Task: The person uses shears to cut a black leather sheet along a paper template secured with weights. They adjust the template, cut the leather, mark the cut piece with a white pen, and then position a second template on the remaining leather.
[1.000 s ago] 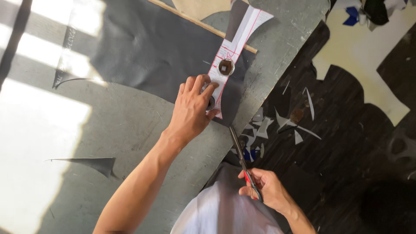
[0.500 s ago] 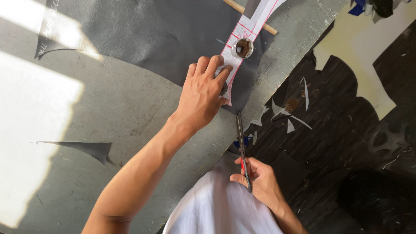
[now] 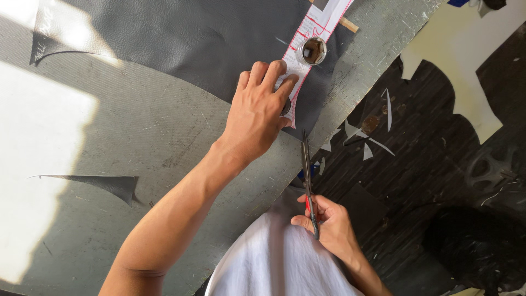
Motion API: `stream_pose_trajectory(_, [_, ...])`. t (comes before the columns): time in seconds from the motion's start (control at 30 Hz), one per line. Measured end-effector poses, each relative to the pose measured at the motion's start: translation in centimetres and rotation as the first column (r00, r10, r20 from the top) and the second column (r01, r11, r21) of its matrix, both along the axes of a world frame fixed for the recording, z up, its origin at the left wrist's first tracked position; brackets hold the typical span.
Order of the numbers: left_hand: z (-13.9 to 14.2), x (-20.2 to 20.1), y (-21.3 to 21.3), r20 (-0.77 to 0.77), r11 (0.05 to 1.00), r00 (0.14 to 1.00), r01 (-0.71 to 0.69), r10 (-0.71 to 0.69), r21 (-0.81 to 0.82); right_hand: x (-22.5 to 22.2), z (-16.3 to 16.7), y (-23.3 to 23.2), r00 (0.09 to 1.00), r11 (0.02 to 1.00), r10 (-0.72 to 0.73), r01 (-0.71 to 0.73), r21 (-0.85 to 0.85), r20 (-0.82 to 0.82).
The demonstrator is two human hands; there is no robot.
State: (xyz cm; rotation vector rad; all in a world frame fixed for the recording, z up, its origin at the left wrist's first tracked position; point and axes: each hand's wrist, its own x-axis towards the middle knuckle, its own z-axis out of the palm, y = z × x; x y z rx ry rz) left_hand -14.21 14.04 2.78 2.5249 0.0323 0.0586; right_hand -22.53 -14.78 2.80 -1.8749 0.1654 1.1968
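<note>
Here, left hand (image 3: 257,118) fingers flat on paper pattern (image 3: 307,60); right hand (image 3: 329,225) fingers around scissors (image 3: 306,164).

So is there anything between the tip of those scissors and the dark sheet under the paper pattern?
Nothing visible. The scissors in the right hand point straight at the near edge of the dark sheet. The left hand presses the paper pattern just beside the blades, and the round metal weight sits further up.

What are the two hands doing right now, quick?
Left hand: open, fingers spread flat, pressing the paper pattern onto the dark leather.
Right hand: closed around the scissors, blades pointing toward the leather edge.
</note>
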Motion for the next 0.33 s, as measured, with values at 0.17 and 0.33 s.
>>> stream_pose_trajectory(0.17, [0.06,0.02,-0.02,0.0,1.0,1.0,-0.002,0.002,-0.008,-0.09,-0.13,0.16,1.0,0.998,0.003,-0.003,-0.059,-0.009])
stream_pose_trajectory(0.33, [0.2,0.05,0.01,-0.002,1.0,1.0,0.002,-0.002,-0.01,-0.16,0.08,0.41,1.0,0.996,0.012,-0.012,-0.085,0.002])
